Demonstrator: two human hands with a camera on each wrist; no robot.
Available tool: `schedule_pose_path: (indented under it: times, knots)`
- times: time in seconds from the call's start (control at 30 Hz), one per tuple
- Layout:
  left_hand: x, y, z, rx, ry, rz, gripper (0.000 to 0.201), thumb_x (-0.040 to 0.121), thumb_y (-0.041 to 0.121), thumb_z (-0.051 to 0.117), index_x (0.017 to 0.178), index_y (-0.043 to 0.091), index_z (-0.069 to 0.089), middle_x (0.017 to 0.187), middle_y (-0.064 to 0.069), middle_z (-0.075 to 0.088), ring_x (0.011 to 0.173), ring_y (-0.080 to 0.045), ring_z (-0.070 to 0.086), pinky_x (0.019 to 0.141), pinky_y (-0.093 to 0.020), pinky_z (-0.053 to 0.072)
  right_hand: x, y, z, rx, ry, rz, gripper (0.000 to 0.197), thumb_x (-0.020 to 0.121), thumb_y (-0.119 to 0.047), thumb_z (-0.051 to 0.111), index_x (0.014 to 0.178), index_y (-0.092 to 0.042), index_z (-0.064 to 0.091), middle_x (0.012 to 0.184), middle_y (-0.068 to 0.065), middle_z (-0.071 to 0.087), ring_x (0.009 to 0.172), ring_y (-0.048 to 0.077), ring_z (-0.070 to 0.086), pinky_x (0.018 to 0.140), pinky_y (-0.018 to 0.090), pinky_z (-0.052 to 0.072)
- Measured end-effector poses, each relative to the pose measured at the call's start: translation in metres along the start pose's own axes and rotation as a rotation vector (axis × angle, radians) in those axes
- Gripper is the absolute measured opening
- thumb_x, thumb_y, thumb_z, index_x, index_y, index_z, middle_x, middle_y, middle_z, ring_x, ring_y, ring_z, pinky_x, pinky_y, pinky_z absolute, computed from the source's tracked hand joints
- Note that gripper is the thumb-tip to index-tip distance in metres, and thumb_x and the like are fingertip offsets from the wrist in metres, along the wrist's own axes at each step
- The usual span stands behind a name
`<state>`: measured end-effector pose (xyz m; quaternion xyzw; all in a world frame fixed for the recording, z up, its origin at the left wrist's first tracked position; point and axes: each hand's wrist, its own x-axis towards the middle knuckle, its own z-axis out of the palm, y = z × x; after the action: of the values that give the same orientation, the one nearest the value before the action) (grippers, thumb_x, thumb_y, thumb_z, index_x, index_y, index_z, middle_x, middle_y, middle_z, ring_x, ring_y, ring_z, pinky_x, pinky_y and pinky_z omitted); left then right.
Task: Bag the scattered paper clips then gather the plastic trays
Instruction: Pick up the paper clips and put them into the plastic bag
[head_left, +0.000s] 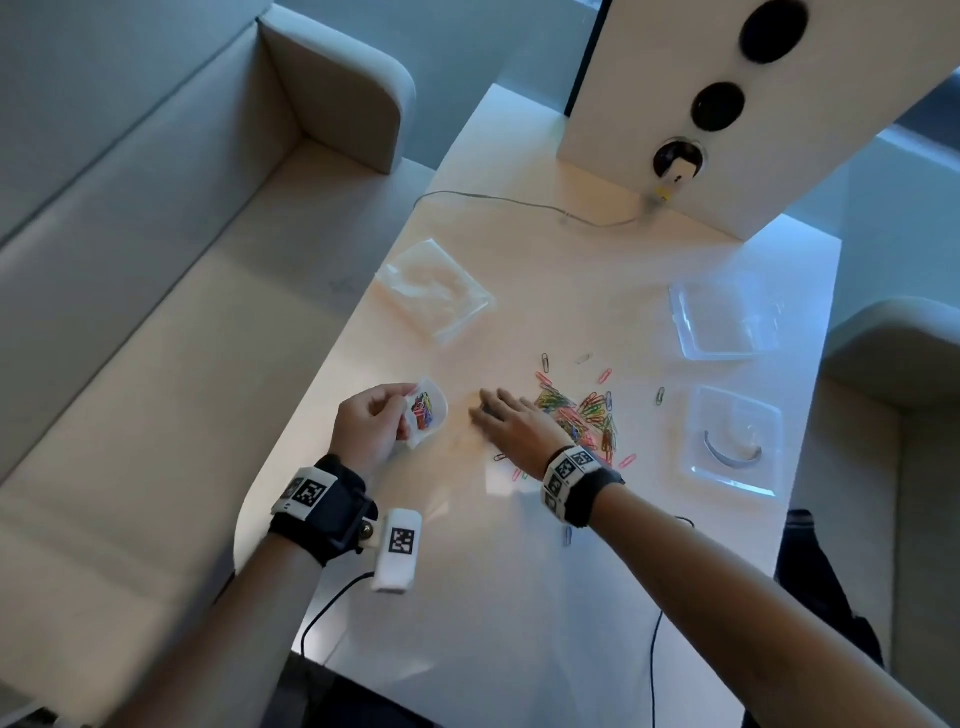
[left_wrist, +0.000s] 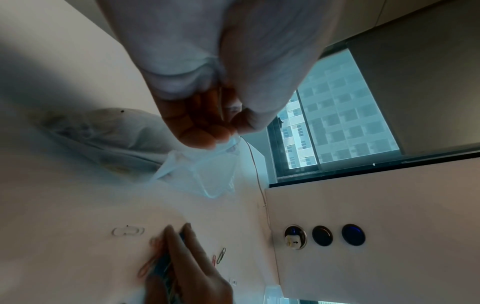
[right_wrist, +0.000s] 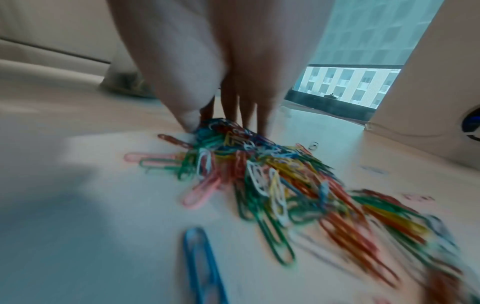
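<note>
A person sits at a pale table (head_left: 519, 571), partway through bagging paper clips. The left hand (head_left: 369, 423) is raised off the table edge and pinches a small clear bag (head_left: 426, 413) by its mouth; a clump of coloured clips already sits inside. The right hand (head_left: 506, 418) reaches flat across the table, fingers (right_wrist: 244, 111) straight and close together, their tips touching the near end of the pile of paper clips (head_left: 582, 415), which lies loose in the middle of the table. The bagging step appears to be in hand, with most clips not yet collected. The next move likely calls for gathering a pinch of clips and carrying it to the bag's narrow mouth, which the left hand would need to hold open. Stray clips lie apart from the pile, one blue paper clip (right_wrist: 205, 265) close to the right wrist camera. Three clear plastic trays wait untouched: a far-left tray (head_left: 436, 288), a far-right tray (head_left: 727, 322) and a near-right tray (head_left: 735, 441). A thin cable (head_left: 519, 202) runs across the far table to a white panel (head_left: 727, 104)
</note>
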<state>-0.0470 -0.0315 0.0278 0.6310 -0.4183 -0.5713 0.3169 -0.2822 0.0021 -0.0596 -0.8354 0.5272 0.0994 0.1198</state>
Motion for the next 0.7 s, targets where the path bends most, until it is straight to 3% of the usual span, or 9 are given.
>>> schedule_pose_path:
  times: [0.07, 0.2, 0.27, 0.37, 0.43, 0.5, 0.6, 0.7]
  knots:
    - [0.0, -0.002, 0.004, 0.006, -0.001, -0.014, 0.028, 0.09, 0.003, 0.052, 0.093, 0.019, 0.075, 0.047, 0.01, 0.057, 0.055, -0.007, 0.053, 0.07, -0.025, 0.05, -0.015, 0.004, 0.001, 0.027, 0.031, -0.024, 0.054, 0.09, -0.003, 0.055, 0.142, -0.01, 0.043, 0.15, 0.016, 0.04, 0.133, 0.033, 0.044, 0.101, 0.042, 0.05]
    - [0.0, -0.01, 0.013, 0.078, -0.026, 0.005, 0.026, 0.088, 0.007, 0.053, 0.093, 0.018, 0.076, 0.05, 0.008, 0.06, 0.051, -0.004, 0.054, 0.07, -0.027, 0.049, -0.034, 0.014, -0.003, 0.16, 0.117, 0.068, 0.029, 0.087, -0.006, 0.066, 0.115, -0.013, 0.066, 0.113, 0.004, 0.067, 0.099, 0.02, 0.064, 0.088, 0.03, 0.056]
    - [-0.001, -0.013, 0.02, 0.111, -0.045, 0.02, 0.025, 0.088, 0.008, 0.053, 0.092, 0.019, 0.075, 0.05, 0.007, 0.061, 0.051, -0.006, 0.054, 0.072, -0.028, 0.049, -0.041, 0.021, -0.006, 0.345, 0.2, 0.225, 0.022, 0.088, -0.004, 0.065, 0.107, -0.012, 0.073, 0.1, 0.004, 0.072, 0.089, 0.02, 0.069, 0.086, 0.03, 0.056]
    - [-0.006, -0.013, 0.031, 0.144, -0.049, 0.044, 0.024, 0.089, 0.006, 0.052, 0.091, 0.017, 0.074, 0.049, 0.007, 0.061, 0.05, -0.006, 0.054, 0.066, -0.023, 0.05, -0.058, 0.032, -0.013, 0.794, 0.394, 0.641, 0.018, 0.085, -0.012, 0.072, 0.103, -0.014, 0.076, 0.084, 0.0, 0.076, 0.076, 0.009, 0.071, 0.083, 0.024, 0.056]
    - [-0.011, -0.012, 0.038, 0.138, -0.06, 0.052, 0.022, 0.09, 0.006, 0.053, 0.092, 0.015, 0.073, 0.049, 0.006, 0.061, 0.049, -0.006, 0.053, 0.064, -0.023, 0.05, -0.071, 0.039, -0.016, 1.091, 0.459, 0.875, 0.023, 0.082, -0.015, 0.076, 0.105, -0.015, 0.076, 0.088, 0.0, 0.077, 0.079, 0.01, 0.071, 0.084, 0.024, 0.057]
    - [-0.013, -0.012, 0.045, 0.14, -0.079, 0.058, 0.021, 0.091, 0.006, 0.054, 0.092, 0.014, 0.073, 0.051, 0.005, 0.06, 0.048, -0.006, 0.053, 0.066, -0.025, 0.049, -0.081, 0.041, -0.021, 1.564, 0.507, 0.958, 0.03, 0.084, -0.009, 0.074, 0.113, -0.007, 0.072, 0.097, 0.008, 0.075, 0.084, 0.017, 0.072, 0.082, 0.028, 0.059]
    - [-0.016, -0.013, 0.053, 0.148, -0.099, 0.059, 0.02, 0.092, 0.007, 0.054, 0.093, 0.013, 0.073, 0.05, 0.005, 0.059, 0.047, -0.004, 0.052, 0.066, -0.024, 0.05, -0.091, 0.028, -0.034, 2.188, 0.525, 0.862, 0.032, 0.088, 0.001, 0.063, 0.121, 0.001, 0.063, 0.113, 0.019, 0.07, 0.102, 0.029, 0.07, 0.077, 0.027, 0.06]
    - [-0.019, -0.013, 0.059, 0.151, -0.115, 0.062, 0.02, 0.093, 0.006, 0.053, 0.095, 0.013, 0.072, 0.05, 0.006, 0.059, 0.048, -0.007, 0.052, 0.065, -0.028, 0.054, -0.084, 0.005, -0.049, 2.297, 0.449, 0.714, 0.04, 0.083, -0.002, 0.067, 0.122, 0.001, 0.061, 0.122, 0.017, 0.066, 0.113, 0.028, 0.064, 0.085, 0.029, 0.057]
